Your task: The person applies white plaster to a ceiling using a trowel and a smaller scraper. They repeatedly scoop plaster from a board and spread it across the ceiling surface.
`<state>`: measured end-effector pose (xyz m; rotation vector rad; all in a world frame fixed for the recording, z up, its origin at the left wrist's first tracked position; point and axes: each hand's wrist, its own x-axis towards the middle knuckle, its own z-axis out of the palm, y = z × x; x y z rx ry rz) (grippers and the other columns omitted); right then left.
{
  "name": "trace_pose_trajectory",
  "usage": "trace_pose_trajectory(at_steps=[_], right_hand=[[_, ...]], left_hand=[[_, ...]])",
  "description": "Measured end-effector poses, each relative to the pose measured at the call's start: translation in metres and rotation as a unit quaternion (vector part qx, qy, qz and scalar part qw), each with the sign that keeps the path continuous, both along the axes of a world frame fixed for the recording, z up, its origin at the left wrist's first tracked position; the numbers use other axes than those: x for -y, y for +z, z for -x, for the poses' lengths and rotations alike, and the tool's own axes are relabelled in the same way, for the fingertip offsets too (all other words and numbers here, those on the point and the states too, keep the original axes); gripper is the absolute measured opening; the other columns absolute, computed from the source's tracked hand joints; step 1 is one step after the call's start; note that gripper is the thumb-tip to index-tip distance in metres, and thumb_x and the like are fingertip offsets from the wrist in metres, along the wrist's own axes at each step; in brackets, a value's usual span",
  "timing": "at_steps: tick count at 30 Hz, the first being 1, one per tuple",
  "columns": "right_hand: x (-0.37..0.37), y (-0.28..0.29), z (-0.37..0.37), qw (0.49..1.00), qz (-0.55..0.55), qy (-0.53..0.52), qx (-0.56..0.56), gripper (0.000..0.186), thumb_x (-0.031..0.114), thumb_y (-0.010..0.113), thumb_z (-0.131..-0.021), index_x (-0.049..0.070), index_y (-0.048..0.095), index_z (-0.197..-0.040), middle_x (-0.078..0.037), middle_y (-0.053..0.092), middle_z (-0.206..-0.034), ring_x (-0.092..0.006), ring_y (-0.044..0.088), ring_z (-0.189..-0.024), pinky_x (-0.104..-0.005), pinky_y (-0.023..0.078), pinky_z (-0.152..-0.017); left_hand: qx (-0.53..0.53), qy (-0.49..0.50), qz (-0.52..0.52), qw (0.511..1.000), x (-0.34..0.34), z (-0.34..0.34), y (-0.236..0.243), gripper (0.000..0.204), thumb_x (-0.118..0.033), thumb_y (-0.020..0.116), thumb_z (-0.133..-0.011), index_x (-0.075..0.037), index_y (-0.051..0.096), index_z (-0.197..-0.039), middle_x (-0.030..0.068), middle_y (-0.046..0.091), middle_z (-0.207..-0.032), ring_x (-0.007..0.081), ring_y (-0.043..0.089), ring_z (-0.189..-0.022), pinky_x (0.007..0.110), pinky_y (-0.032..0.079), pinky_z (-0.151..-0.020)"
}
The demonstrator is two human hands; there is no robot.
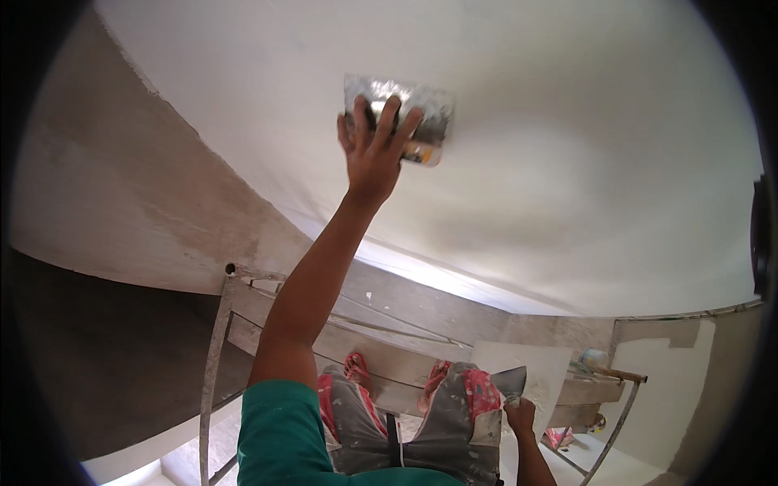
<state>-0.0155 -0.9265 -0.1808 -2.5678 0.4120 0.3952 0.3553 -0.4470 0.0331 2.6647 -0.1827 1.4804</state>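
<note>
My left hand (375,154) reaches up with its fingers spread across the back of a rectangular metal smoothing plate (438,105). The plate is shiny, smeared and a little blurred, with a yellow-orange patch near its lower corner. It lies against, or very close to, the white plastered surface (551,178) overhead; exact contact is hard to make out. The thumb is hidden. Low on the right, beside my knee, my right hand (521,415) is closed round the handle of a putty knife (510,381), whose wide grey blade points upward.
Beneath my sandalled feet are scaffold planks (389,356), with a metal scaffold frame (214,373) at the left and another tube frame (620,421) at the right. A small tub (594,356) stands on the right-hand boards. Bare brownish plaster (162,178) borders the white coat.
</note>
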Motion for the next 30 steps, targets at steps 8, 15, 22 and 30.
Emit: trace_pose_trajectory(at_steps=[8, 15, 22, 30], right_hand=[[0.015, -0.013, 0.024, 1.0, 0.008, -0.016, 0.002, 0.027, 0.024, 0.068, -0.065, -0.002, 0.067, -0.073, -0.021, 0.064, -0.065, -0.0332, 0.066, -0.064, -0.045, 0.049, -0.06], [0.001, 0.022, -0.001, 0.999, -0.042, -0.01, 0.03, 0.024, 0.02, 0.067, -0.064, -0.003, 0.066, -0.071, -0.019, 0.063, -0.062, -0.0297, 0.065, -0.06, -0.0416, 0.049, -0.059], [0.002, 0.037, -0.004, 1.0, -0.005, 0.004, 0.014, 0.024, 0.02, 0.067, -0.063, -0.003, 0.065, -0.07, -0.02, 0.063, -0.062, -0.0307, 0.064, -0.059, -0.0424, 0.049, -0.058], [-0.003, 0.039, -0.004, 0.999, -0.014, -0.026, -0.022, 0.025, 0.02, 0.068, -0.063, -0.004, 0.066, -0.072, -0.02, 0.063, -0.063, -0.0296, 0.065, -0.059, -0.0416, 0.049, -0.059]], left_hand=[[-0.015, 0.048, 0.028, 0.998, -0.079, 0.049, 0.075, 0.071, -0.003, 0.065, -0.076, -0.027, 0.044, -0.139, 0.0017, 0.044, -0.142, 0.0355, 0.036, -0.133, 0.064, 0.017, -0.107], [0.247, -0.011, -0.059, 0.967, -0.153, -0.005, 0.298, 0.052, 0.005, 0.055, -0.078, -0.011, 0.053, -0.128, 0.0143, 0.058, -0.126, 0.0315, 0.056, -0.116, 0.04, 0.049, -0.082], [0.23, -0.074, -0.054, 0.969, -0.184, -0.036, 0.33, 0.062, 0.012, 0.05, -0.08, -0.008, 0.043, -0.138, 0.0167, 0.048, -0.138, 0.0302, 0.046, -0.129, 0.058, 0.038, -0.101], [0.105, 0.023, 0.055, 0.993, -0.115, -0.022, 0.14, 0.081, 0.003, 0.064, -0.066, -0.024, 0.043, -0.14, 0.0078, 0.042, -0.143, 0.0381, 0.037, -0.131, 0.064, 0.03, -0.1]])
